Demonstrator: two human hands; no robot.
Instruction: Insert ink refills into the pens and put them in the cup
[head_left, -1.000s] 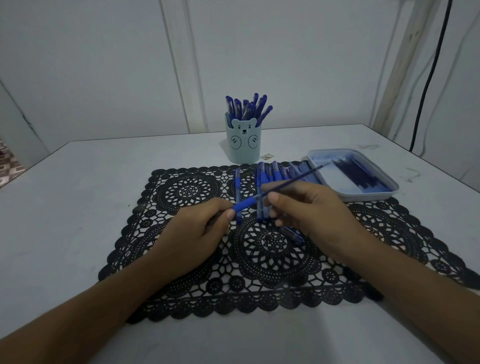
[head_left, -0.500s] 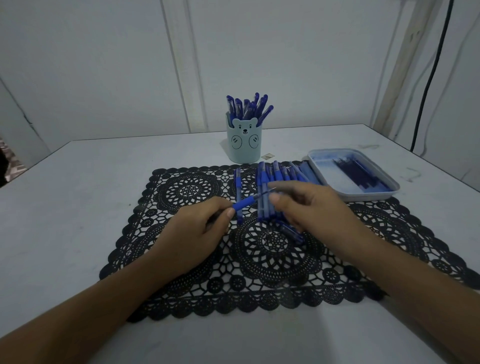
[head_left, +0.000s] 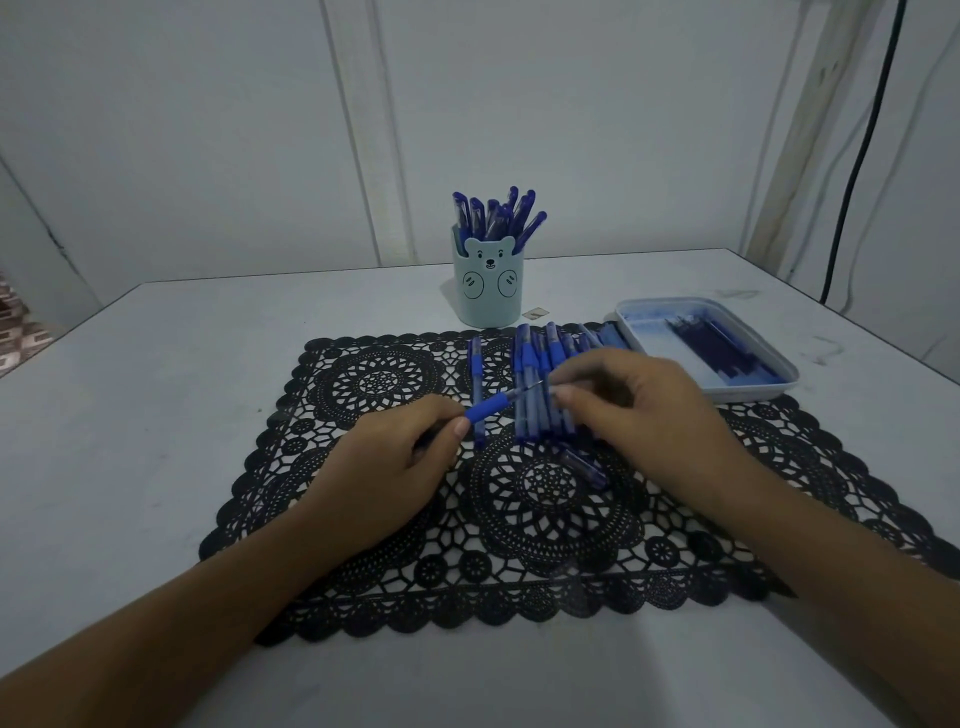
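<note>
My left hand (head_left: 387, 470) grips a blue pen barrel (head_left: 488, 406) that points up and to the right over the black lace mat (head_left: 363, 561). My right hand (head_left: 641, 415) pinches the thin ink refill (head_left: 535, 387), most of which sits inside the barrel. Behind my hands several blue pens (head_left: 540, 364) lie side by side on the mat, and one more pen (head_left: 476, 364) lies apart to their left. A pale blue bear cup (head_left: 487, 291) holding several pens stands at the back. A white tray (head_left: 779, 384) with dark refills (head_left: 717, 345) is at the right.
A pen cap (head_left: 584, 467) lies on the mat below my right hand. The grey table (head_left: 156, 389) ends at the white wall behind the cup. A black cable (head_left: 857, 156) hangs down the wall at the far right.
The refill has slid far into the barrel. My right hand has moved left toward my left hand, so only a short piece of refill shows.
</note>
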